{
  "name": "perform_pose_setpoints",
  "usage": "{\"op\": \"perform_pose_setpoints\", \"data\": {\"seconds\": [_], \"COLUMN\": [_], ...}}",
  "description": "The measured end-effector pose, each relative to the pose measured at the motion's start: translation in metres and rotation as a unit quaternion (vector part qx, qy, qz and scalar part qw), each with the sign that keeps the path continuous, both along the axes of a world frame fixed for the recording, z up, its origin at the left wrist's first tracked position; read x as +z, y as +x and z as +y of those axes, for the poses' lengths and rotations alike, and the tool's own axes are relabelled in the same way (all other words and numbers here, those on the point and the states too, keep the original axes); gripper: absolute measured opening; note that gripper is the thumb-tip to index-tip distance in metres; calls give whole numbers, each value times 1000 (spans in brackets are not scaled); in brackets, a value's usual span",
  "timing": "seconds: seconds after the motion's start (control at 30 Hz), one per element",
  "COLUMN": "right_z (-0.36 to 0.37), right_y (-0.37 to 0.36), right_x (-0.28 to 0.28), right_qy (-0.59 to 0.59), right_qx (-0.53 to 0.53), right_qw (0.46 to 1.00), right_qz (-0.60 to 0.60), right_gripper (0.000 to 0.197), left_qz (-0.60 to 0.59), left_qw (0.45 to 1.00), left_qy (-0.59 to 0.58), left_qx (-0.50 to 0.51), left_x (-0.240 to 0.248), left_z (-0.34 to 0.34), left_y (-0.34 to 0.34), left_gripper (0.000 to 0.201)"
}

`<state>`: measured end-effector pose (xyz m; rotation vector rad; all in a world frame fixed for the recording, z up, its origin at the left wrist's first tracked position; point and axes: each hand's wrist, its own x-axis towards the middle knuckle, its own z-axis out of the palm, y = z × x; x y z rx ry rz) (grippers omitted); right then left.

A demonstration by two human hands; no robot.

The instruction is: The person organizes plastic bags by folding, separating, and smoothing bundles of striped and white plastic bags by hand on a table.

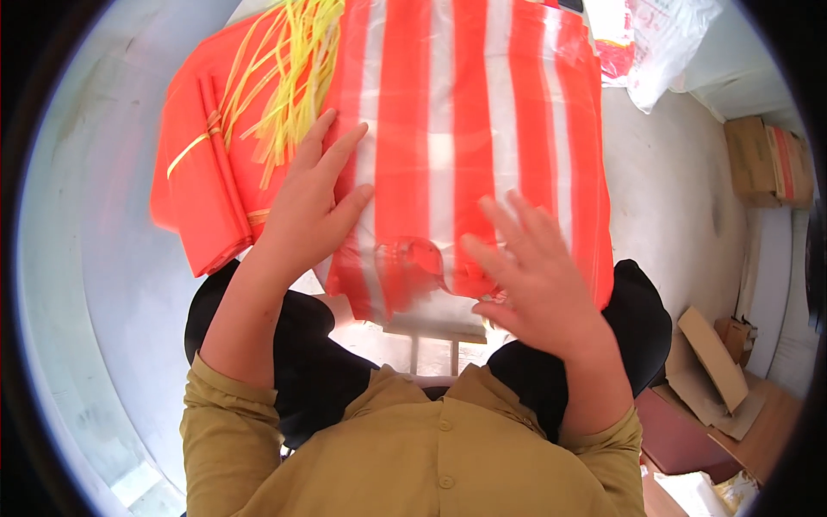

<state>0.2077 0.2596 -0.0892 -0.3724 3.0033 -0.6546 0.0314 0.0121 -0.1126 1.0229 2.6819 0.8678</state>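
Sheeting of red-and-white striped plastic [472, 95], probably light, limp and slippery, suits a near-edge hold; left hand [312, 191] and right hand [532, 267] have fingers spread.

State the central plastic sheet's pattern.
Central plastic sheet: orange-red and whitish stripes, clearest in the head view.

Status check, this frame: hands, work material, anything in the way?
Left hand open, at left side of red-and-white striped plastic sheeting. Right hand open, blurred, over its lower right; contact unclear. Yellow strips alongside, not between hands.
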Motion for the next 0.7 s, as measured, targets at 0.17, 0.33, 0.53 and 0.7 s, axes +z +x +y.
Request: {"op": "perform_pose_setpoints", "data": {"seconds": [0.17,0.33,0.53,0.7], "right_z": [-27,-31,-31,-25], "right_y": [-16,-20,-27,-28], "right_x": [-29,-26,-17,-24], "right_qy": [45,58,-10,-82], "right_qx": [23,-2,1,-16], "right_qw": [998,998,999,995], "right_qz": [34,20,-47,-56], "right_gripper": [57,54,66,56], "left_qz": [-168,-341,-388,-446], "left_qw": [967,889,862,866], "left_qy": [156,261,284,175], "left_qx": [109,161,162,139], "left_x": [-2,-6,-10,-2], "left_z": [-18,-37,-53,-58], "left_y": [-15,-24,-23,-17], "left_gripper": [52,44,43,52]}}
